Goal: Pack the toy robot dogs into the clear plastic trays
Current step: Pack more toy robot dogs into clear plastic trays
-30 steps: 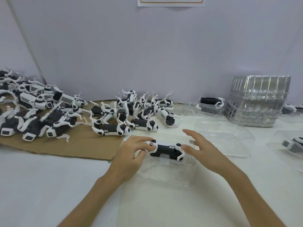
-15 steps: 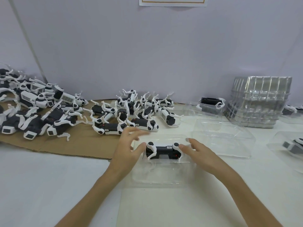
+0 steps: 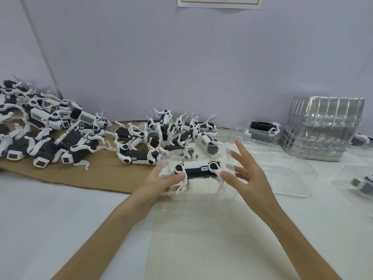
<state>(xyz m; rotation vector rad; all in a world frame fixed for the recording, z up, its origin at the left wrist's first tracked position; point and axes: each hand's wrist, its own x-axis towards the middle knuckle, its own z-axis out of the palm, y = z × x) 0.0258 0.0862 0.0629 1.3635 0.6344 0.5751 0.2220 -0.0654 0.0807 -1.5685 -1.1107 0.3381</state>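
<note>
Fingers of right hand splayed, left hand around tray end.

Colour key: toy dog in clear tray, centre of view.
Toy dog: white top, black underside, black discs on white leg joints. Dog pile, 9 o'clock: same black and white, some bearing barcode stripes. Cardboard beneath it: plain brown. Table: white. Wall, 12 o'clock: pale lilac. Paper sheet, 12 o'clock: white, orange-brown border line. Tray stack, 3 o'clock: clear, ribbed.
</note>
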